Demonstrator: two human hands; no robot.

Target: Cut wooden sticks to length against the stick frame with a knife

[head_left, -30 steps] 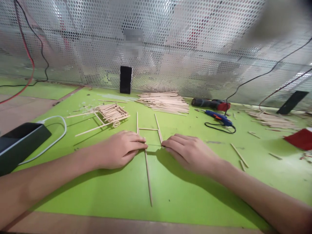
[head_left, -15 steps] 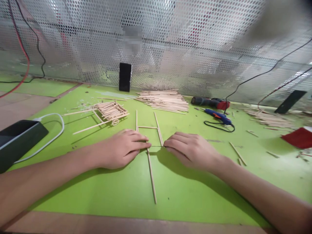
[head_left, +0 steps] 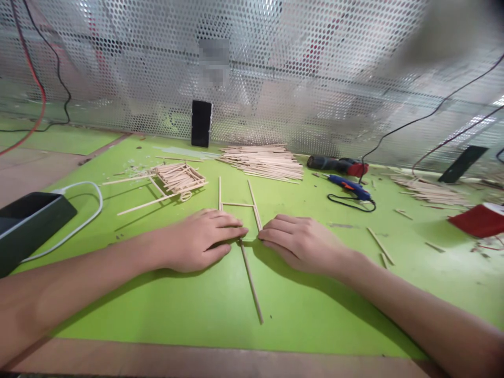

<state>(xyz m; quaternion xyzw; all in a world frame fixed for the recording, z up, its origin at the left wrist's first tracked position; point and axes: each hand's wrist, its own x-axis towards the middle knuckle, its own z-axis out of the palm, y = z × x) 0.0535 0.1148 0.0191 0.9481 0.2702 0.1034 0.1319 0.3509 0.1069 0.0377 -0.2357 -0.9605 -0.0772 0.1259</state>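
A small stick model [head_left: 179, 178] sits on the desk [head_left: 157, 310]. The left hand [head_left: 202, 239], fingers extended, lies beside an H-shaped stick frame [head_left: 238, 204] and touches a slanting stick [head_left: 252, 283]. The right hand [head_left: 295, 239] bunches its fingers at the frame's near right end. Whether either grips, I cannot tell.

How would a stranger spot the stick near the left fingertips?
On the green tabletop, find the left hand. From its fingertips, one thin wooden stick slants toward the table's near edge. Unlike the H-shaped stick frame beyond, it lies alone, on the hands' near side.
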